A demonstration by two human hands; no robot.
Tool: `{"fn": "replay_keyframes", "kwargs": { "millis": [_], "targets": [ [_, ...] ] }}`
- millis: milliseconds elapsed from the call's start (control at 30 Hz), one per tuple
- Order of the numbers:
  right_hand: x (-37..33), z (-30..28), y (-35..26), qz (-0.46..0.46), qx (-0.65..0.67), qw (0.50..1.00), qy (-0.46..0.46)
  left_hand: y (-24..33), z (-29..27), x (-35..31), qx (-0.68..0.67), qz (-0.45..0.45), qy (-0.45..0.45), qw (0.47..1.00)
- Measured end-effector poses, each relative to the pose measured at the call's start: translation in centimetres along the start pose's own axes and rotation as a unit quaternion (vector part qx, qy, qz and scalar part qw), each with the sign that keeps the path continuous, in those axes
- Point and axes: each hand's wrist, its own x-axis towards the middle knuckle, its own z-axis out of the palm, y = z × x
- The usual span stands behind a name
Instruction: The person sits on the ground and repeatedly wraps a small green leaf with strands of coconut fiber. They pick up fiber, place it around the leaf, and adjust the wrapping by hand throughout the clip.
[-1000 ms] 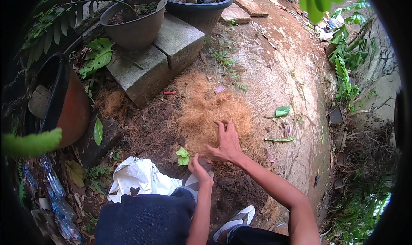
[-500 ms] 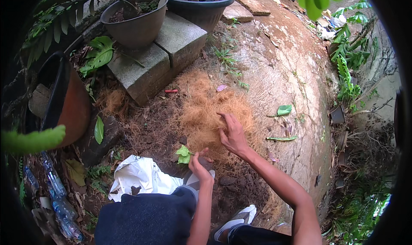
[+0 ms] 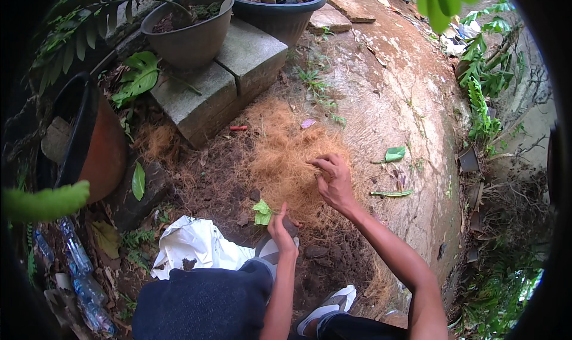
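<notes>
In my left hand (image 3: 281, 233) is a small seedling with pale green leaves (image 3: 262, 212), its stem running into my closed fingers. A dark lump, which looks like soil, shows partly beside those fingers; the rest of it is hidden by the hand. My right hand (image 3: 336, 185) hovers at the right side of a loose heap of orange-brown coconut fibre (image 3: 280, 152). Its fingers are half bent, with a gap between thumb and forefinger, and I see nothing held there. Dark crumbly soil (image 3: 322, 265) lies below both hands, near my shoes.
A crumpled white plastic sack (image 3: 199, 245) lies left of my left hand. Concrete blocks (image 3: 199, 96) carrying a grey plant pot (image 3: 187, 42) stand beyond the fibre. An orange-brown pot (image 3: 104, 143) tilts at the left, above several plastic bottles (image 3: 83, 274). Sloping pavement (image 3: 405, 102) runs along the right.
My right hand has drawn back a little to the right over the fibre, its fingers more bent. My left hand has shifted slightly, and the seedling's leaves have moved a little right with it.
</notes>
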Motion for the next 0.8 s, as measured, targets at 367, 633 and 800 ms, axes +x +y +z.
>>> {"fn": "replay_keyframes", "kwargs": {
  "millis": [367,633,800],
  "targets": [
    [1.1,-3.1,-3.5,0.117,0.134,0.980,-0.095,1.0,0.7,-0.5,-0.179,-0.014,-0.002,0.984],
    [-1.7,-2.6,-1.8,0.211,0.106,0.961,-0.146,1.6,0.7,-0.8,-0.233,-0.071,-0.004,0.970],
    [-2.7,-1.8,2.4,0.308,0.246,0.907,-0.146,1.9,1.8,-1.0,-0.234,-0.043,-0.015,0.971]
  ]
}}
